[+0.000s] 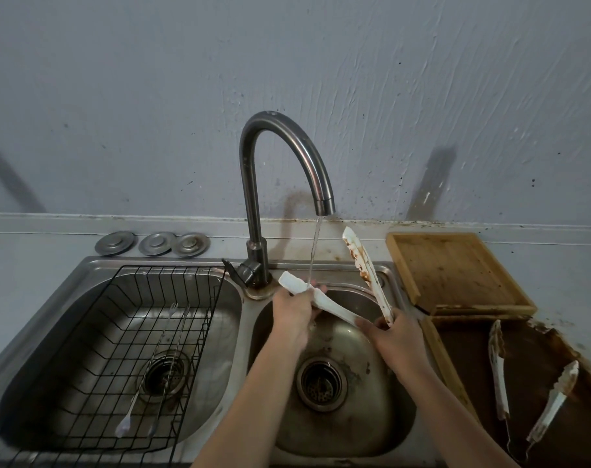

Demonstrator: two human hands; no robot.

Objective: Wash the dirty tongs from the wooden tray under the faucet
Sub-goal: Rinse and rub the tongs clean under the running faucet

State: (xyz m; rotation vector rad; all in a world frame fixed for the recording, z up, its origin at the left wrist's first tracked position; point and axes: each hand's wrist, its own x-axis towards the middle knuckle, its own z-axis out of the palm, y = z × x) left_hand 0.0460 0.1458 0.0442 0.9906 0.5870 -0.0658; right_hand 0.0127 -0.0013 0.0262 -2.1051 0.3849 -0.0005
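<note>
We see white tongs (pixel 334 310) w/ brown smears, a grey steel sink (pixel 341 430), dark grey faucet (pixel 280 136), black wire rack (pixel 125 336), tan wooden tray (pixel 456 268) w/ grain lines, pale blue-grey wall (pixel 118 96), and maybe rust-brown stains on the 2nd tray (pixel 530 336).

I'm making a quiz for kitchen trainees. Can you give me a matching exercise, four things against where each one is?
Things:
1. held tongs
2. second tongs
3. wire rack
4. three metal lids

Places:
A. counter behind the left basin
B. dirty wooden tray
C. under the faucet stream
D. left basin

Pairs: 1-C, 2-B, 3-D, 4-A
</note>
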